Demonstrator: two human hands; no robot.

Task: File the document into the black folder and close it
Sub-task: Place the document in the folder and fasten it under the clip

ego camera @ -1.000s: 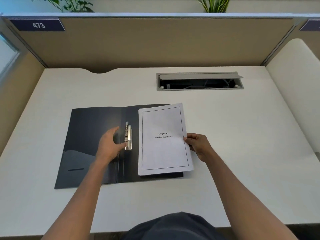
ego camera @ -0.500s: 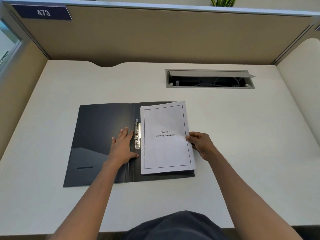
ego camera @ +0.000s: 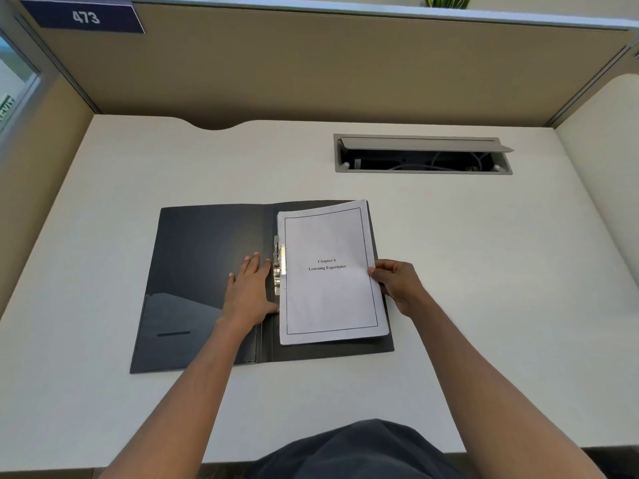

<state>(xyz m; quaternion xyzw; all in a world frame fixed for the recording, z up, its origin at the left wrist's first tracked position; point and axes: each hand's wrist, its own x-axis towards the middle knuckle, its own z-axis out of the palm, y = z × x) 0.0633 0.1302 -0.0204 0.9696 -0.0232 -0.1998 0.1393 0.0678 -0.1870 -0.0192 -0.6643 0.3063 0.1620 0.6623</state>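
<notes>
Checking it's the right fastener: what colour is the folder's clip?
Shiny silver metal clip, beside the folder spine; the head view shows it.

single head-worn wide-angle view, looking forward and down over desk (ego camera: 484, 271), close above both forearms, cubicle partition (ego camera: 311, 70) at top

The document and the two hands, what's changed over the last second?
The left hand went from hovering with curled fingers by the metal clip to lying flat on the black folder. The document slid left, its edge now at the clip. The right hand still pinches its right edge; the folder stays open.
</notes>
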